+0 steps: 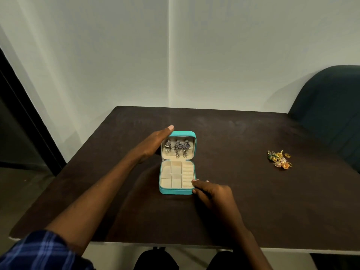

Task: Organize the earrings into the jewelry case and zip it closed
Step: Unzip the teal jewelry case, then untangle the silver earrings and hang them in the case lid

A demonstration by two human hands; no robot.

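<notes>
A dark brown table is seen from above, set against a pale wall; a dark teal chair back stands at the far right corner.

At mid-table a teal jewelry case lies open. Its lid is raised nearly upright at the far side. Silver drop earrings with purplish stones are hung in a row on the cream lining inside the lid. The base is divided into cream compartments: square cells at left and centre, a ridged roll section at right. No earrings are seen in these base compartments.

Well apart from the case, toward the right of the table, a small heap of gold earrings is noted, one piece with green in it; the pieces touch or overlap.

Left hand: forearm extended across the table, fingers straight and together, laid flat against the lid's left outer edge, fingertip above the lid's top corner. A blue plaid sleeve is visible at the lower left.

Right hand: fingers curled, thumb and fingertips pinching the near right corner of the base.
</notes>
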